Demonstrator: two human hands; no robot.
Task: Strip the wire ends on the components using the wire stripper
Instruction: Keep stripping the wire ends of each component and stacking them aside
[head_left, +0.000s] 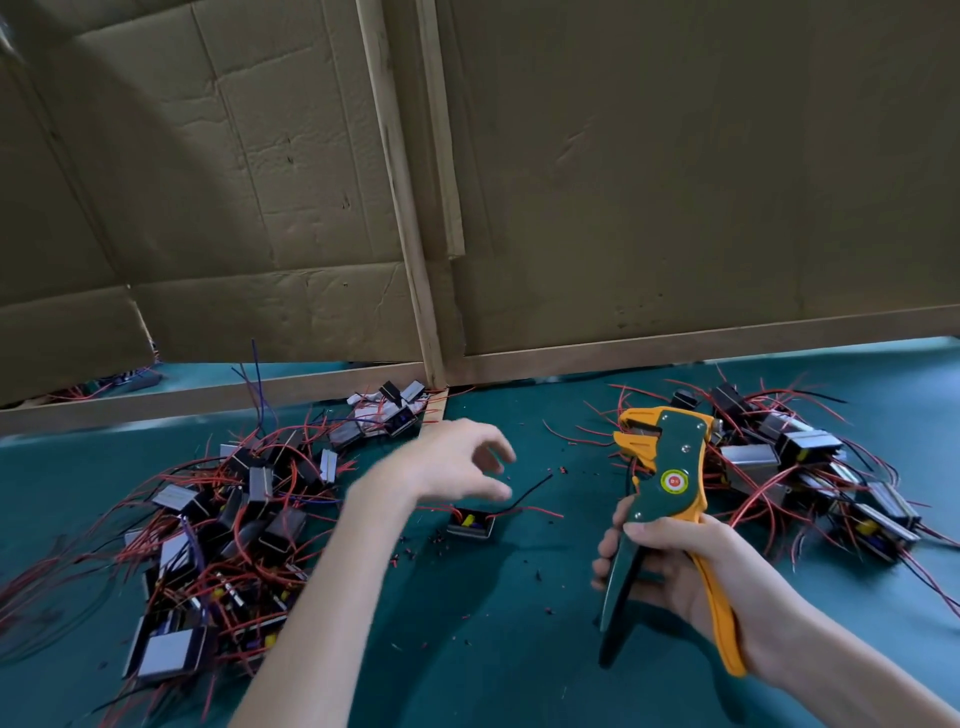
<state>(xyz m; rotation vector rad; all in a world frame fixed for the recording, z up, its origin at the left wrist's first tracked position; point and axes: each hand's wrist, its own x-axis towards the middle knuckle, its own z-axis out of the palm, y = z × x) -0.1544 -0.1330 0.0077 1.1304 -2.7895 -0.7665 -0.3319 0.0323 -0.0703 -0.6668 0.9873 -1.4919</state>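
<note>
My right hand (670, 566) grips the handles of a green and orange wire stripper (662, 483), held upright with its jaws at the top, above the mat. A single small component (470, 524) with red and black wires lies on the green mat between my hands. My left hand (457, 460) hovers just above and behind that component, fingers loosely spread, holding nothing. A large pile of components with red wires (218, 530) lies at the left. A second pile (810, 467) lies at the right, behind the stripper.
A green mat (519, 623) covers the table, dotted with small bits of stripped insulation. Cardboard walls (623, 182) on wooden frames (415, 260) close off the back. More components lie by the frame's corner (389, 410).
</note>
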